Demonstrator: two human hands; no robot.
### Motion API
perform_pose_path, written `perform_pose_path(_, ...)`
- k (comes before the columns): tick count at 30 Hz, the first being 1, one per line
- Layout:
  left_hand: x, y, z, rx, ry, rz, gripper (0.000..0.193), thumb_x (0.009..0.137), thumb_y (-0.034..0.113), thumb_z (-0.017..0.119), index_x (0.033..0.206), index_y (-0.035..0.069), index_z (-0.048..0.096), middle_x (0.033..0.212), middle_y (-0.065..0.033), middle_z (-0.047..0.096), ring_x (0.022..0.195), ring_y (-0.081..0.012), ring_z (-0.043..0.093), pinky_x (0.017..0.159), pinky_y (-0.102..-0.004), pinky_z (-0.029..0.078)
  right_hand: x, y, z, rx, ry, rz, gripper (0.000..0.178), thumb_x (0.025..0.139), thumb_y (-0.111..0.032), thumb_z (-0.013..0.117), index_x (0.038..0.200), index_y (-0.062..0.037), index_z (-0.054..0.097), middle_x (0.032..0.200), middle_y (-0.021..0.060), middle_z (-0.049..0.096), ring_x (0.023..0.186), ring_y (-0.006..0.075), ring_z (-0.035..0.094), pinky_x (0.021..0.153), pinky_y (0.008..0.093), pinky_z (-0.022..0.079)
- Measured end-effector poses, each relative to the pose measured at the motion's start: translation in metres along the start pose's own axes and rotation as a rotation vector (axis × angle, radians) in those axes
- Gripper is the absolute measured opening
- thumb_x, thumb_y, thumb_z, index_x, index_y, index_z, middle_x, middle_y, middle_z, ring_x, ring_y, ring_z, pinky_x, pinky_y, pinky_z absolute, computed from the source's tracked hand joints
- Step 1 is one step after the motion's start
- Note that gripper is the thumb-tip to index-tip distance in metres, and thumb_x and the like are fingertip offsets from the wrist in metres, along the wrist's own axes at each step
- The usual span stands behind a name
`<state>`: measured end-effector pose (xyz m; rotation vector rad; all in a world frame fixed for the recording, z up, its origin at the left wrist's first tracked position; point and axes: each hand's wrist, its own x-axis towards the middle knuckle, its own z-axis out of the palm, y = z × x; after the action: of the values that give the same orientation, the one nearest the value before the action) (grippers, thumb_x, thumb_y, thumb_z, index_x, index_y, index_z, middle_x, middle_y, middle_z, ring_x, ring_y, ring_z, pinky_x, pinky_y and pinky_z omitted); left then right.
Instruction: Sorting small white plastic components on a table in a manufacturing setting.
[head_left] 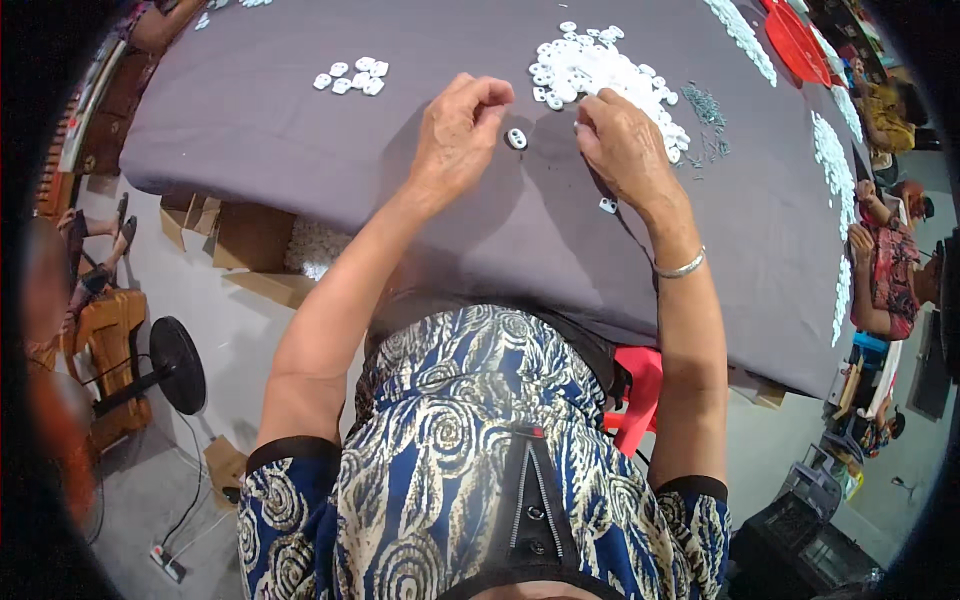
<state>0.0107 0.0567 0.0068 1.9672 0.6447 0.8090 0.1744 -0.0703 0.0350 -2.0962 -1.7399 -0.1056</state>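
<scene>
On the grey cloth-covered table, my left hand [460,135] is closed, thumb and fingers curled together; anything between them is too small to make out. Beside its fingertips lies one white oval plastic piece [516,138] with two holes. My right hand [628,148], a silver bangle on its wrist, is closed in a pinch at the near edge of a heap of white plastic pieces [590,68]. What its fingertips hold is hidden. Another white piece [608,205] lies by the right wrist. A small group of white pieces [350,78] sits farther left.
Small dark metal screws or pins [707,112] are heaped right of the white pile. Long strips of white pieces [832,165] and a red basin [797,42] lie at the right. Other people sit around the table. Below its left edge are an open carton [250,235] and a black fan [178,365].
</scene>
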Motion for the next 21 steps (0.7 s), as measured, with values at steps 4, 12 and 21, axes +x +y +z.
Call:
perform_pose_path(4,0.000,0.001,0.002,-0.015,0.035,0.012,0.012,0.086,0.003,0.056,0.096,0.001,0.063,0.086,-0.0019,0.057,0.074,-0.0102,0.052,0.069,-0.0247,0.045,-0.005,-0.006,-0.008,0.204,-0.099,0.114,0.006,0.077,-0.004,0.055,0.080,0.0007,0.057,0.078,0.0147,0.057,0.074,0.0341,0.058,0.068,0.0429,0.046)
perform_pose_path(12,-0.002,0.005,0.003,0.028,-0.068,0.033,0.012,0.087,0.004,0.056,0.095,0.001,0.063,0.085,-0.0022,0.059,0.074,-0.0110,0.053,0.069,-0.0240,0.045,-0.012,-0.010,-0.005,0.550,0.144,0.080,0.012,0.081,-0.005,0.058,0.091,0.0001,0.063,0.078,0.0090,0.063,0.067,0.0213,0.059,0.062,0.0321,0.047)
perform_pose_path(21,-0.009,0.017,0.009,-0.244,-0.050,-0.018,0.015,0.085,0.004,0.064,0.100,0.002,0.063,0.089,0.0008,0.061,0.073,-0.0053,0.053,0.066,-0.0208,0.045,-0.009,-0.021,-0.001,1.164,0.059,0.467,0.009,0.087,-0.009,0.062,0.090,-0.0012,0.066,0.069,-0.0049,0.056,0.059,0.0017,0.047,0.051,0.0174,0.038)
